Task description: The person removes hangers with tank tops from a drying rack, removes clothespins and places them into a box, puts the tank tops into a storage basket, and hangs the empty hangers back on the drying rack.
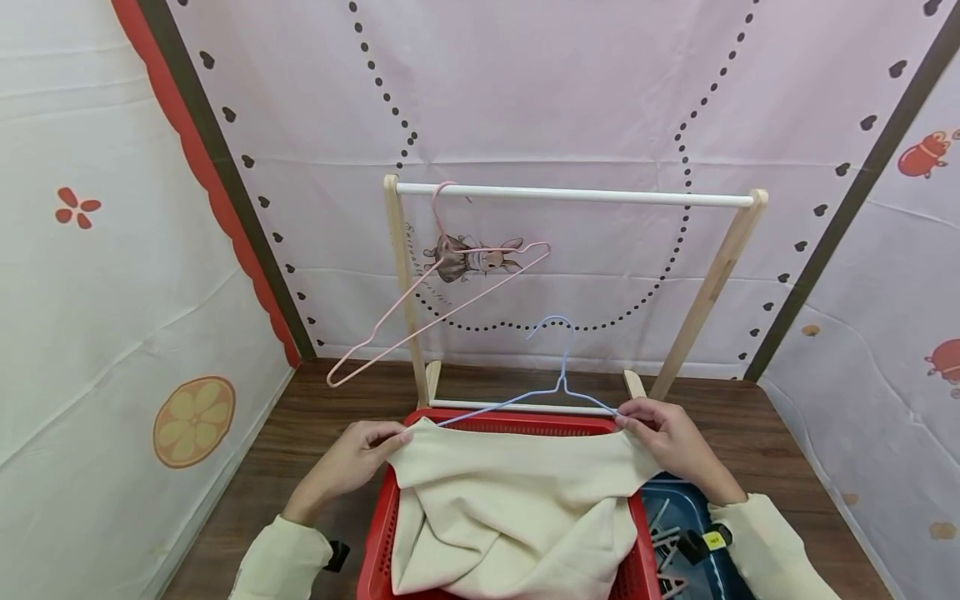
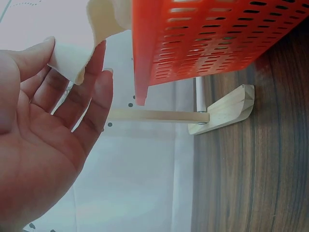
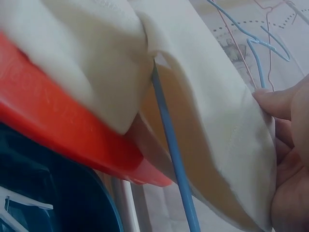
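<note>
A cream garment (image 1: 517, 492) hangs between both hands over the red basket (image 1: 375, 533), its upper edge stretched sideways and its lower part in folds. My left hand (image 1: 352, 462) pinches its upper left corner between thumb and fingers. At the upper right, my right hand (image 1: 675, 442) pinches the cloth beside the shoulder of a light blue hanger (image 1: 562, 387). The hanger's hook and sloping shoulders rise above the garment's edge. In the right wrist view, the hanger's blue bar (image 3: 169, 130) passes out through an opening in the cloth; the rest of it is hidden inside.
Behind the basket stands a wooden rack with a white rail (image 1: 577, 195). A pink hanger (image 1: 442, 312) hangs from the rail's left part. At the basket's right, a blue bin (image 1: 682, 492) holds several clothespins (image 1: 663, 542). Printed cloth walls (image 1: 187, 333) enclose the wooden table.
</note>
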`<state>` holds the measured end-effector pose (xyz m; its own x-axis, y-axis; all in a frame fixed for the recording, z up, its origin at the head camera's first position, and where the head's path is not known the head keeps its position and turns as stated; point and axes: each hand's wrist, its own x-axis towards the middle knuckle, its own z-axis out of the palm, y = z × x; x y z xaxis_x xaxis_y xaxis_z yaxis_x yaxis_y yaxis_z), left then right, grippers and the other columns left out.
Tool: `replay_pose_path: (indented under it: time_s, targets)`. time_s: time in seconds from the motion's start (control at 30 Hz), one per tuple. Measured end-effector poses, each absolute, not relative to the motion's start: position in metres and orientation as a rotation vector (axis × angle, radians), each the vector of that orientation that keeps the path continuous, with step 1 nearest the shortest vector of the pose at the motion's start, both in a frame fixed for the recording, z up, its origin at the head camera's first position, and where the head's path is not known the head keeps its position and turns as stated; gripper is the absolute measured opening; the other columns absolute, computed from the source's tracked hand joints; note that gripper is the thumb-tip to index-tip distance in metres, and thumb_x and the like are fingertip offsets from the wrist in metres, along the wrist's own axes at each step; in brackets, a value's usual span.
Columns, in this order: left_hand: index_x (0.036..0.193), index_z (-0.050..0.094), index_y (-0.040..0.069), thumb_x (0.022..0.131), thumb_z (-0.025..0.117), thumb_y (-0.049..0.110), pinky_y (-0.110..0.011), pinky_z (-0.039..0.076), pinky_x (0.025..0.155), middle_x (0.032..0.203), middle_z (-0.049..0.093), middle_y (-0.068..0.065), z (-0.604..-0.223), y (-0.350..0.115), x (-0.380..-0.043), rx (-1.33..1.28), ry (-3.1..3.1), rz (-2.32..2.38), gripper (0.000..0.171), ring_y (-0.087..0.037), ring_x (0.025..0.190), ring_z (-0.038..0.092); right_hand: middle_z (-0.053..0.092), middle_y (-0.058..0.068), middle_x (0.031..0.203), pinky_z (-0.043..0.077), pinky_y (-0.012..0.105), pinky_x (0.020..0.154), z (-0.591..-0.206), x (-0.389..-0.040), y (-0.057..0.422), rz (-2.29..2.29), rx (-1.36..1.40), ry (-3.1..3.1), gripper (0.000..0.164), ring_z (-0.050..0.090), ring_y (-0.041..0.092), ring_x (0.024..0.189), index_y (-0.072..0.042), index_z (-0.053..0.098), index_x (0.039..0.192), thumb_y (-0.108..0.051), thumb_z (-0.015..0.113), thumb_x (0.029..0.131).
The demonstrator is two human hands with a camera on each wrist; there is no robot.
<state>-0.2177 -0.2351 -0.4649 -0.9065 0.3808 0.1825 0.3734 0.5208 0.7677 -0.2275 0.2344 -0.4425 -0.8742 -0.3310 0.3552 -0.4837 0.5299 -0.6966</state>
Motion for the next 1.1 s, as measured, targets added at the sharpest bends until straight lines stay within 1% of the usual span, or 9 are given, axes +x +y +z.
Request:
replay_pose_path:
  time_s: [0.3, 0.5, 0.67, 0.8, 0.93, 1.03, 1.1]
  targets:
    - [0.1, 0.073, 0.022, 0.099, 0.061, 0.029, -0.026, 0.049, 0.071, 0.087, 0.067, 0.007, -0.463, -0.236, -0.217, 0.66, 2.742, 1.395, 0.014, -0.008, 0.078, 0.06, 0.072, 0.009, 0.092, 0.05, 0.021, 0.067, -0.442, -0.228, 0.24, 1.299, 0.647, -2.581, 0.011, 0.057, 0.008, 0.073, -0.001, 0.07, 0.103, -0.001, 0.064, 0.094]
    - [0.099, 0.073, 0.022, 0.1, 0.06, 0.025, -0.025, 0.05, 0.072, 0.088, 0.068, 0.008, -0.465, -0.237, -0.218, 0.697, 2.753, 1.398, 0.013, -0.007, 0.079, 0.06, 0.072, 0.01, 0.093, 0.05, 0.021, 0.066, -0.442, -0.228, 0.242, 1.349, 0.619, -2.583, 0.011, 0.059, 0.008, 0.074, -0.001, 0.07, 0.104, -0.001, 0.063, 0.095]
    - [0.101, 0.073, 0.021, 0.1, 0.06, 0.027, -0.025, 0.05, 0.072, 0.089, 0.068, 0.007, -0.465, -0.237, -0.218, 0.677, 2.733, 1.416, 0.014, -0.008, 0.08, 0.061, 0.072, 0.011, 0.094, 0.049, 0.021, 0.067, -0.44, -0.228, 0.243, 1.402, 0.559, -2.612, 0.012, 0.061, 0.006, 0.077, 0.0, 0.069, 0.105, -0.002, 0.062, 0.096]
    - [0.102, 0.073, 0.021, 0.1, 0.059, 0.028, -0.025, 0.05, 0.072, 0.089, 0.068, 0.006, -0.465, -0.237, -0.218, 0.656, 2.722, 1.418, 0.015, -0.008, 0.079, 0.061, 0.073, 0.013, 0.093, 0.046, 0.022, 0.063, -0.438, -0.228, 0.242, 1.474, 0.536, -2.621, 0.011, 0.06, 0.006, 0.077, 0.001, 0.068, 0.105, -0.003, 0.061, 0.096]
    - [0.101, 0.073, 0.021, 0.1, 0.059, 0.027, -0.025, 0.05, 0.07, 0.087, 0.067, 0.005, -0.464, -0.236, -0.218, 0.675, 2.705, 1.423, 0.015, -0.008, 0.077, 0.06, 0.072, 0.016, 0.091, 0.046, 0.023, 0.06, -0.435, -0.227, 0.238, 1.571, 0.495, -2.603, 0.012, 0.061, 0.007, 0.076, 0.003, 0.065, 0.105, -0.004, 0.061, 0.097]
    - [0.099, 0.072, 0.021, 0.101, 0.058, 0.026, -0.026, 0.049, 0.068, 0.085, 0.066, 0.004, -0.464, -0.235, -0.217, 0.706, 2.69, 1.429, 0.015, -0.009, 0.076, 0.059, 0.073, 0.013, 0.088, 0.047, 0.024, 0.058, -0.433, -0.226, 0.235, 1.632, 0.462, -2.603, 0.014, 0.063, 0.008, 0.075, 0.005, 0.063, 0.106, -0.006, 0.061, 0.098]
    - [0.098, 0.071, 0.021, 0.101, 0.058, 0.026, -0.025, 0.049, 0.067, 0.084, 0.066, 0.004, -0.463, -0.234, -0.216, 0.713, 2.682, 1.432, 0.015, -0.009, 0.075, 0.058, 0.073, 0.009, 0.085, 0.048, 0.025, 0.056, -0.431, -0.225, 0.233, 1.693, 0.432, -2.606, 0.016, 0.063, 0.009, 0.072, 0.005, 0.062, 0.107, -0.009, 0.06, 0.099]
